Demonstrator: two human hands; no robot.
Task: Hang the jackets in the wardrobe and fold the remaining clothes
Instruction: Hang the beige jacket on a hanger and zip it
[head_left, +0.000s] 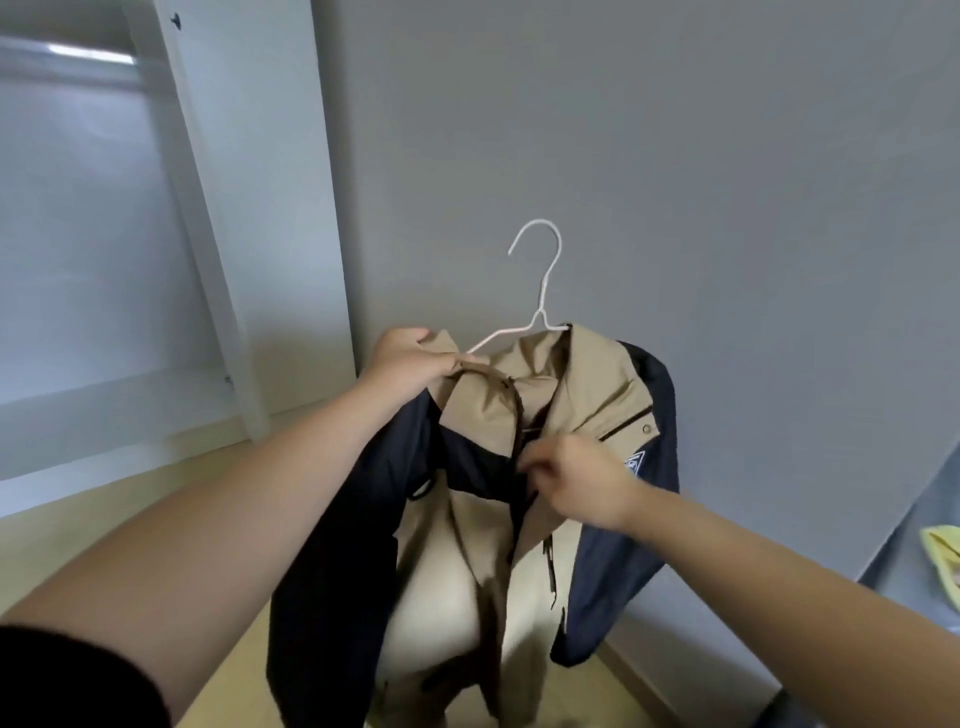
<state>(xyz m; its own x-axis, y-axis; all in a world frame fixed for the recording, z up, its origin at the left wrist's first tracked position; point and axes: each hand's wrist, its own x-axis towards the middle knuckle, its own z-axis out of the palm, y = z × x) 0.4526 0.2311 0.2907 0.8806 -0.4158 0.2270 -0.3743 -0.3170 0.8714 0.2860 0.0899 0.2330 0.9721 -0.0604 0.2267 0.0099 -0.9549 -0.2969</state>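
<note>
A beige and navy jacket (467, 525) hangs on a thin white wire hanger (540, 291) in front of a grey wall, held up in the air. My left hand (405, 361) grips the jacket's left shoulder and collar together with the hanger's arm. My right hand (576, 480) pinches the dark front edge of the jacket near the zipper, just below the collar. The hanger's hook points up and is free of any rail.
An open white wardrobe (104, 260) stands at the left, with its door panel (249, 182) between it and the jacket. The grey wall (675, 156) fills the right. A yellow garment (943, 556) lies at the right edge. Pale wooden floor (67, 540) is below.
</note>
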